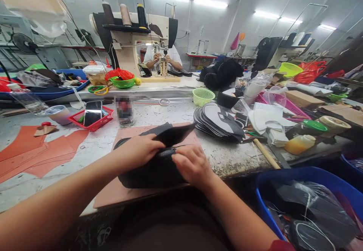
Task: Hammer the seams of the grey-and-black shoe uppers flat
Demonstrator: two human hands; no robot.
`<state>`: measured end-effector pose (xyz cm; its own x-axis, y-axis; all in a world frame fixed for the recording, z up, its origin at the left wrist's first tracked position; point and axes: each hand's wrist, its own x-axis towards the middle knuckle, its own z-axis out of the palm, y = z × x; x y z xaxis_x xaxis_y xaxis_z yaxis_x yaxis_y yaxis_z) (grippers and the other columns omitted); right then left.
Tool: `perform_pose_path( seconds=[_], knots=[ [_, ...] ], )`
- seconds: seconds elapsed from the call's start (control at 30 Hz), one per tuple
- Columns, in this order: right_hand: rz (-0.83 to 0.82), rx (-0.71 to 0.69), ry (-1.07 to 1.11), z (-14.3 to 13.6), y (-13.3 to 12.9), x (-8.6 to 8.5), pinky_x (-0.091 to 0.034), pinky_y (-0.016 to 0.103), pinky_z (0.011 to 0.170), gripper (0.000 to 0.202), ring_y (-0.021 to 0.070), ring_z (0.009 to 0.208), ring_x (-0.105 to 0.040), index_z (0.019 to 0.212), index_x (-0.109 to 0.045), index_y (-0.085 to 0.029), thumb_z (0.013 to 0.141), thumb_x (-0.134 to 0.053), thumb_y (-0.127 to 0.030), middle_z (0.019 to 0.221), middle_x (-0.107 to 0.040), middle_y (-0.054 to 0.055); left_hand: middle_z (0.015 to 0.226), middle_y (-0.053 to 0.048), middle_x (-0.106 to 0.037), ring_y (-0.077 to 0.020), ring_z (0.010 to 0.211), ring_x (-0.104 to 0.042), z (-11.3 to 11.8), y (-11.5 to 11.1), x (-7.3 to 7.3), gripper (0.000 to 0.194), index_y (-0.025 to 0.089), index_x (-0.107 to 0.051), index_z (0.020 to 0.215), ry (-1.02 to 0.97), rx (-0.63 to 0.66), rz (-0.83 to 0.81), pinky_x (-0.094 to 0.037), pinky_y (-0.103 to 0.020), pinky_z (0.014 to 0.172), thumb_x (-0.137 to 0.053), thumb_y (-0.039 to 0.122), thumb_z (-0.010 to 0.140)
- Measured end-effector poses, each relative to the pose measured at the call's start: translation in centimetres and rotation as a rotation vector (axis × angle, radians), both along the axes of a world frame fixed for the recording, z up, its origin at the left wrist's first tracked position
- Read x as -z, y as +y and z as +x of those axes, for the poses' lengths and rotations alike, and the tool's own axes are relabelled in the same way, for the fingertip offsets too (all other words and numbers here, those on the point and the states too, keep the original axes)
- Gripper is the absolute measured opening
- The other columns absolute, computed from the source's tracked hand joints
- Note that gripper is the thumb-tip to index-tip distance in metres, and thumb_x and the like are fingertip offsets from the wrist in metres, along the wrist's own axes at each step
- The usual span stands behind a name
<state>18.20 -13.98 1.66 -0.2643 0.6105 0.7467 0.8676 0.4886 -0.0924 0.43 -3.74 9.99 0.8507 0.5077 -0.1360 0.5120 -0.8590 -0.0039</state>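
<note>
A black, flat-lying piece of sewn material [153, 175] rests on a pinkish board [109, 196] at the table's front edge. My left hand [140, 148] lies over it from the left, fingers closed on a raised black flap [177, 133] that slants up to the right. At the right end of the piece, my right hand [194, 164] is curled, its thumb and fingers pinching the edge. Whether something small sits inside that pinch is hidden. Just beyond my right hand is a stack of grey and black curved cut pieces [218, 122].
A red basket holding a phone [92, 116], a glass jar [124, 114] and a green basket [203, 96] stand farther back. Orange sheets [56, 152] lie left. A hammer handle [266, 153] and a blue tub [306, 171] are right. Behind a sewing machine [136, 39] another person works.
</note>
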Motion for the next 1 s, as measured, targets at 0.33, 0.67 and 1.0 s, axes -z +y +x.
perform_pose_path(
  seconds=[0.33, 0.67, 1.0],
  knots=[
    [-0.555, -0.148, -0.077, 0.3, 0.8, -0.9, -0.043, 0.025, 0.061, 0.005, 0.0150, 0.069, -0.060, 0.082, -0.064, -0.020, 0.082, -0.062, -0.025, 0.075, -0.066, 0.001, 0.108, -0.008, -0.058, -0.0263, 0.089, -0.062, -0.2, -0.2, -0.5, 0.040, 0.029, -0.059, 0.119, 0.019, 0.052, -0.074, -0.049, -0.035, 0.078, -0.054, 0.042, 0.082],
    [-0.255, -0.086, -0.070, 0.7, 0.3, 0.0, -0.046, 0.032, 0.074, 0.024, 0.0201, 0.085, -0.057, 0.094, -0.063, -0.018, 0.075, -0.070, -0.031, 0.091, -0.065, 0.007, 0.108, -0.003, -0.059, -0.0208, 0.095, -0.058, -0.6, 2.2, -0.8, 0.042, 0.036, -0.050, 0.127, -0.119, -0.048, -0.086, -0.044, -0.027, 0.081, -0.046, 0.026, 0.086],
    [-0.612, -0.033, -0.124, -0.3, 0.2, -0.2, -0.046, 0.035, 0.076, 0.039, 0.0237, 0.089, -0.054, 0.093, -0.062, -0.016, 0.068, -0.074, -0.044, 0.094, -0.060, 0.008, 0.126, 0.000, -0.053, -0.0201, 0.103, -0.055, -0.6, 1.6, -0.9, 0.047, 0.040, -0.046, 0.129, -0.110, -0.014, -0.104, -0.042, -0.028, 0.087, -0.043, 0.022, 0.086]
  ],
)
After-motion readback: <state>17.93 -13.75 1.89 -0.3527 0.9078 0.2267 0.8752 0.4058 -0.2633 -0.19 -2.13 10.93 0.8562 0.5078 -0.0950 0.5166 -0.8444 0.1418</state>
